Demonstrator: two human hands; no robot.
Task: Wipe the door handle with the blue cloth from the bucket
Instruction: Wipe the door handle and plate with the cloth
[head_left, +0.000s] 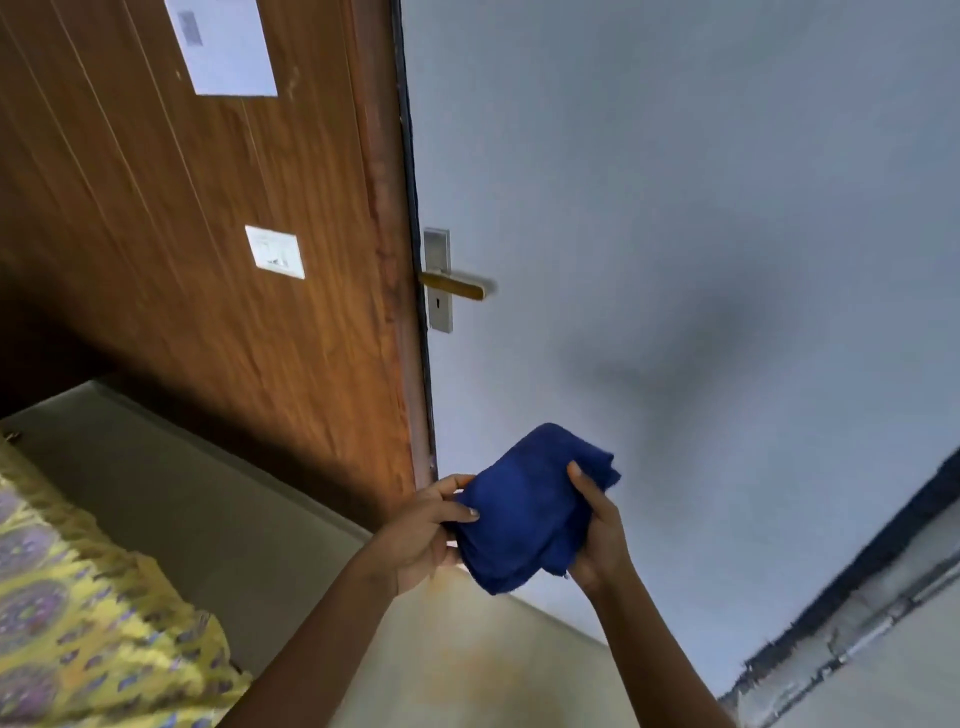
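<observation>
A bunched dark blue cloth (530, 512) is held between both my hands in front of the pale grey door (675, 208). My left hand (423, 530) grips its left side with thumb on top. My right hand (597, 530) grips its right side. The brass lever door handle (456, 286) sits on a silver plate (438, 280) with a keyhole, at the door's left edge, well above the cloth and apart from it. No bucket is in view.
A brown wood-panelled wall (208, 234) with a white paper sheet (223, 44) and a white switch plate (275, 252) stands left of the door. A yellow patterned bedcover (78, 623) lies at lower left. Beige floor (441, 665) runs below.
</observation>
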